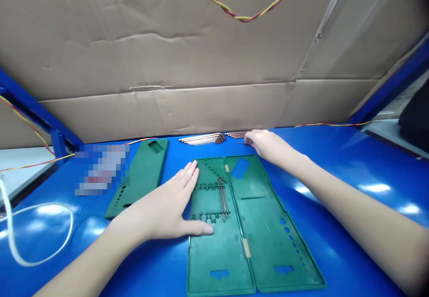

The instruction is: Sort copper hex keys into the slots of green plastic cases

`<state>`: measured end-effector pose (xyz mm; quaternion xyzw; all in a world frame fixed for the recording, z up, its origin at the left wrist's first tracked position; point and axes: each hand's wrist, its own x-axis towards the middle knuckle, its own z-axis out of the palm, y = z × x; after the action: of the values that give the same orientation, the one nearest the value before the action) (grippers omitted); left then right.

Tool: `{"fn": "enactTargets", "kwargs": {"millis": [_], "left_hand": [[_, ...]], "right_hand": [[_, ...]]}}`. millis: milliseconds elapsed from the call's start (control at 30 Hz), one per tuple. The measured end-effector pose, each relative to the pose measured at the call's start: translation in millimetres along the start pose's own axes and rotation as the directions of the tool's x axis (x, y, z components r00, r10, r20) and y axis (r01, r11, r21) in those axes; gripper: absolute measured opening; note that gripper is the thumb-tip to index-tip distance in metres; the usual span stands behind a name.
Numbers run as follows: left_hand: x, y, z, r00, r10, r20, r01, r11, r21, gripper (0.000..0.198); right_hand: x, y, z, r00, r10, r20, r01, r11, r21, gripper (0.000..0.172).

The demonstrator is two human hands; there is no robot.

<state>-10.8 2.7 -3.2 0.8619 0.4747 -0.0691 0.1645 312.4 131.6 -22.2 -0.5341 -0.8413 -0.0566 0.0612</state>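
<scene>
A green plastic case [222, 248] lies opened out flat, with a few L-shaped hex keys [223, 201] clipped in its left half. My left hand [164, 203] rests on that half's left edge, fingers stretched out and thumb across the inside. Beyond the case, my right hand [261, 144] pinches a thin hex key [239, 143], of which only one end shows. Beside those fingertips lies a group of copper-coloured hex keys [234, 134], partly covered by the hand. A larger row of hex keys [204, 139] sits to its left.
A second green case [144, 167], closed, lies on the left of the blue table [338, 243], next to a blurred-out packet [102, 171]. A white cable [72, 225] loops at the left. Cardboard [201, 64] walls the back, with a twisted red-yellow wire [241, 19] hanging before it.
</scene>
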Motion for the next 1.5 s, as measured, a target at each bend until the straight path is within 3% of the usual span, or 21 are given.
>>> {"fn": "enactTargets", "kwargs": {"millis": [267,467,633,733,833,1133,1333,1500], "left_hand": [[-0.9,-1.4,0.3,1.0,0.008,-0.015,-0.008,1.0,-0.012,0.124],[0.0,-1.7,0.9,1.0,0.001,-0.012,-0.001,1.0,-0.014,0.124],[-1.6,-0.3,-1.2,1.0,-0.007,0.002,0.007,1.0,-0.011,0.127],[-1.5,-0.1,-1.3,1.0,-0.012,0.001,0.012,1.0,-0.019,0.127],[-0.7,-0.9,0.0,1.0,-0.01,-0.008,0.01,1.0,-0.02,0.126],[-0.4,1.4,-1.5,0.999,-0.03,0.037,0.03,1.0,0.001,0.128],[-0.7,-0.2,-0.7,1.0,-0.015,0.022,0.015,1.0,0.001,0.127],[-1.9,-1.1,-0.6,1.0,-0.02,0.016,0.02,1.0,0.001,0.126]], "right_hand": [[0.8,1.2,-4.2,0.995,-0.094,0.031,0.093,0.995,0.027,0.027],[1.6,1.5,-1.4,0.996,-0.081,0.03,0.082,0.996,-0.036,0.034],[-14.0,-38.0,-14.5,0.994,0.038,0.1,-0.011,0.966,-0.259,0.038],[-25.1,-66.8,-19.9,0.982,0.094,0.162,-0.045,0.959,-0.281,0.05],[-29.2,-79.8,-19.3,0.98,0.104,0.167,-0.053,0.957,-0.284,0.058],[-23.3,-62.7,-8.2,0.969,0.125,0.215,-0.061,0.958,-0.281,0.063],[-19.2,-55.8,-0.9,0.938,0.264,0.226,-0.241,0.963,-0.124,0.089],[-16.5,-46.0,-1.4,0.911,0.276,0.306,-0.268,0.961,-0.069,0.094]]}}
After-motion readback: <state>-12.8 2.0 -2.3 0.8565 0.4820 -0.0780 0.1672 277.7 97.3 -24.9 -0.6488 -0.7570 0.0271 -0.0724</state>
